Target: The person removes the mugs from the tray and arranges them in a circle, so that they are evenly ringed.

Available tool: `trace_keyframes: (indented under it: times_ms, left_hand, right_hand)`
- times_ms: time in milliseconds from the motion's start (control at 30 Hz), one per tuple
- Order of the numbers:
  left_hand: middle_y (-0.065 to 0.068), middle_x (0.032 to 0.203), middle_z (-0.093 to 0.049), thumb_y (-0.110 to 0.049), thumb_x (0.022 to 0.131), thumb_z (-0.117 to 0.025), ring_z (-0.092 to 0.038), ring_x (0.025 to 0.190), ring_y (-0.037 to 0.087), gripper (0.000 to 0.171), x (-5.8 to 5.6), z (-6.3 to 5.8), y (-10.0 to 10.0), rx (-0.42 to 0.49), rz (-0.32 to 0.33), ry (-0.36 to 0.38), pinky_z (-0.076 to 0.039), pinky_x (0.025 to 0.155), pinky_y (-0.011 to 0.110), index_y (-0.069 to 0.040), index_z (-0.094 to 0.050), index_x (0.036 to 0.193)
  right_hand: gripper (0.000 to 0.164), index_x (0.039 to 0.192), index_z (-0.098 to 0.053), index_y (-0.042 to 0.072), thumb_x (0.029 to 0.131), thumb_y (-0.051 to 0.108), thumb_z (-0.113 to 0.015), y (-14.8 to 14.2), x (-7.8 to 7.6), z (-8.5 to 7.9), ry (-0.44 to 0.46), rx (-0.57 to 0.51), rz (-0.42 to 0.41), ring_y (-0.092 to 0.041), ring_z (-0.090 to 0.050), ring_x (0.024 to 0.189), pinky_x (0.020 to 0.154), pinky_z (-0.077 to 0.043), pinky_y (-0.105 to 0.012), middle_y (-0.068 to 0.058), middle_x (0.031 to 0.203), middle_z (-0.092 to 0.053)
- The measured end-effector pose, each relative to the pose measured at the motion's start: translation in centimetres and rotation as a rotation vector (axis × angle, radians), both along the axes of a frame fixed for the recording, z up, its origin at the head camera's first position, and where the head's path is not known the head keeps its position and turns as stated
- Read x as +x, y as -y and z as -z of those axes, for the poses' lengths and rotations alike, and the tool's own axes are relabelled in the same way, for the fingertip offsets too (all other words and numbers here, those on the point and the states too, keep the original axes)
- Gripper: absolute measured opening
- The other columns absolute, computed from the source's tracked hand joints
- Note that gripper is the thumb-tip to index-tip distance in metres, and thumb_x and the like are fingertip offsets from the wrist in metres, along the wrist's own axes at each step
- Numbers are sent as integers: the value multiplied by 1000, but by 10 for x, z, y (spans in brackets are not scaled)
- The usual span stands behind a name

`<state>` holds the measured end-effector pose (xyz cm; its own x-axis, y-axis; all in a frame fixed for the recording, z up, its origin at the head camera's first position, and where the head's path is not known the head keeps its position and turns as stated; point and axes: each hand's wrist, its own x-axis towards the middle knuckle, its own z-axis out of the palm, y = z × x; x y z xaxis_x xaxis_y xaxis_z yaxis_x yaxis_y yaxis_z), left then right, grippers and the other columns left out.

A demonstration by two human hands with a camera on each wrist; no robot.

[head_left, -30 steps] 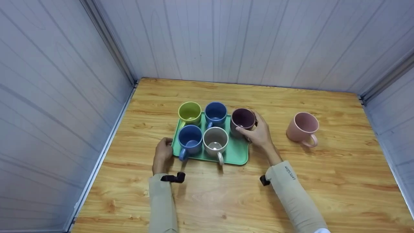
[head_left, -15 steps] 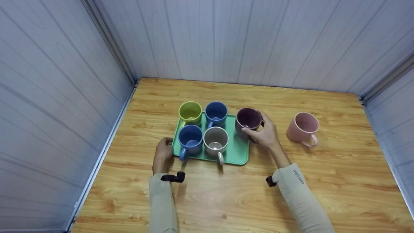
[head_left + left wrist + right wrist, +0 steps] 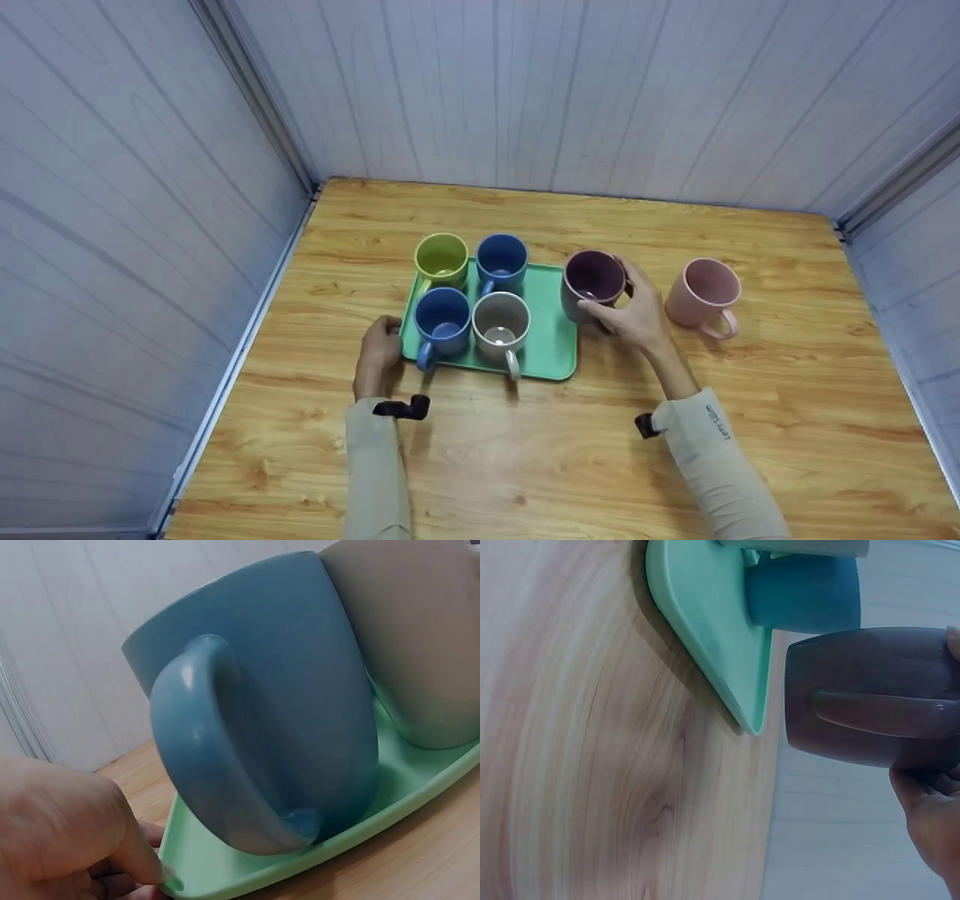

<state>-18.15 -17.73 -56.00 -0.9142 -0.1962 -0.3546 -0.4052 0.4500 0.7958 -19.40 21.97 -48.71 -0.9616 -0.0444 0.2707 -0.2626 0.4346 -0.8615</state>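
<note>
My right hand [image 3: 641, 315] grips a dark purple mug [image 3: 574, 300] by its sides near the rim, over the right edge of a green tray [image 3: 551, 345]. In the right wrist view the purple mug [image 3: 870, 667] hangs clear of the tray, its handle facing that camera. At the tray's left edge my left hand [image 3: 381, 349] pinches the rim; the left wrist view shows its thumb on the corner with fingers curled beneath. Beside that corner stands a blue mug [image 3: 300, 675], handle toward the front.
Also upright on the tray are a yellow-green mug [image 3: 429, 271], a second blue mug [image 3: 501, 283] and a light grey mug [image 3: 495, 346]. On the wooden table [image 3: 525, 465] to the right stands a pink mug [image 3: 686, 301]. Pale panels [image 3: 480, 90] wall in the back and sides.
My right hand has carried the purple mug rightward, from above the tray's right part to over its right edge. The left hand, tray and other mugs stay put.
</note>
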Motion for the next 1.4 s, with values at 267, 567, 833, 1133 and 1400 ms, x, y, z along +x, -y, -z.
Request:
trace_keyframes:
  times_ms: [267,567,833,1133,1400]
  left_hand:
    - [17,122,-52,-1,93,-43,-48,115,28,33,1,-7,-2,158,-34,77,-38,102,41,-1,-50,126]
    - [17,125,-50,-3,94,-40,-46,117,29,34,-4,-8,2,100,29,113,-37,104,42,0,-48,127]
    - [21,127,-50,-8,97,-33,-46,119,31,35,-7,-12,9,-33,153,121,-37,103,44,1,-46,128]
    - [20,132,-48,-13,99,-27,-46,119,30,38,-9,-16,10,-69,201,171,-37,103,44,-1,-44,132]
    - [22,136,-46,-13,99,-28,-43,127,33,38,-9,-19,10,-72,207,185,-34,107,47,0,-43,132]
  right_hand:
    - [88,140,-45,1,65,18,-88,-20,11,4,-44,34,49,-30,-51,122,101,-42,-47,-19,137,-51]
    - [80,135,-47,-7,66,6,-86,-25,41,-21,-53,26,68,-38,-51,120,100,-41,-53,-26,131,-52]
    - [82,135,-44,-9,66,7,-85,-37,50,-21,-34,43,78,-39,-51,120,100,-40,-53,-26,132,-51]
    - [83,140,-43,-3,68,6,-84,-56,57,-24,1,81,117,-36,-47,126,103,-38,-34,-23,140,-46]
    - [82,139,-45,-2,68,7,-84,-69,65,-23,23,96,184,-34,-48,121,95,-39,-14,-24,135,-49]
